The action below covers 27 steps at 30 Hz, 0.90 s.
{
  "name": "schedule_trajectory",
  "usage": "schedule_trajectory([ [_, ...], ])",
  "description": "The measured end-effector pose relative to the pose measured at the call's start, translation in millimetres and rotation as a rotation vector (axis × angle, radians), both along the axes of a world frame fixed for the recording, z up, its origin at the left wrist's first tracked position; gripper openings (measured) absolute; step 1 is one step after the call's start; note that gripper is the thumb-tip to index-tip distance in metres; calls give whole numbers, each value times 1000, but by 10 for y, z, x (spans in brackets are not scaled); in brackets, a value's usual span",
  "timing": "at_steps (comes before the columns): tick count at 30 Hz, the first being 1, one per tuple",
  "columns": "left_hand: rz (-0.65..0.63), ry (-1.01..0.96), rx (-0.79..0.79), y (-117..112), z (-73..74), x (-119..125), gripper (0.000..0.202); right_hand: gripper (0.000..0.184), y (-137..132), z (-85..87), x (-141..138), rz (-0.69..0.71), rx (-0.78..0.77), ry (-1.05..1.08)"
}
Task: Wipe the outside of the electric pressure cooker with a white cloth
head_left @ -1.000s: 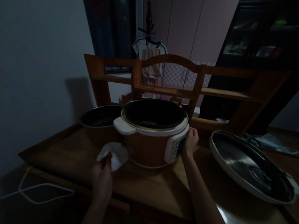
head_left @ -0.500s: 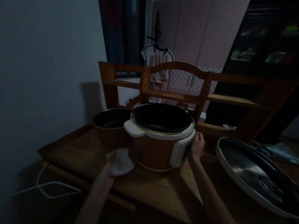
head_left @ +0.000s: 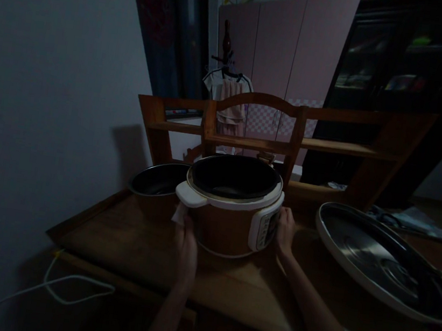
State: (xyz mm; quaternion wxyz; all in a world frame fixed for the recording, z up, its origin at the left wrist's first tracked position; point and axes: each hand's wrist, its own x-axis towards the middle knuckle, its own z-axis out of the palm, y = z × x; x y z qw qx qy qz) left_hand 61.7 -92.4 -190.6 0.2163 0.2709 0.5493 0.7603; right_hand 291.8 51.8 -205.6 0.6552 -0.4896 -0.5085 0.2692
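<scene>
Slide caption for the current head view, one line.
Left hand with white cloth and right hand flank an open cooker; lid at right.

The left hand (head_left: 186, 253) and a handle (head_left: 191, 195) of the cooker (head_left: 221, 228) obscure much of a white cloth (head_left: 178, 214); the right hand's (head_left: 286, 232) fingertips disappear against the cooker's side. Control panel (head_left: 264, 229) markings are too small to read. The cooker blocks part of a pot (head_left: 150, 205), while a white cord (head_left: 25, 289) runs out of frame below.

Bare hands (head_left: 186, 254), seemingly slim forearms (head_left: 309, 301)
</scene>
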Motion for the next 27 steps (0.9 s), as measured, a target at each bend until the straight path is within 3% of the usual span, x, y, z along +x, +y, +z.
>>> schedule_trajectory([
  [4, -41, -72, 26, 121, -36, 253, 64, 36, -15, -7, 11, 8, 0, 13],
  [12, -35, -48, 95, 62, -80, 289, 61, 38, 9, -63, 15, 15, -13, 28],
  [19, -71, -49, 68, -11, -87, 198, 52, 40, -19, -24, 8, 25, -6, 32],
  [27, -48, -358, 192, -55, -228, -71, 34, 41, -22, -27, 22, 22, -18, 29],
])
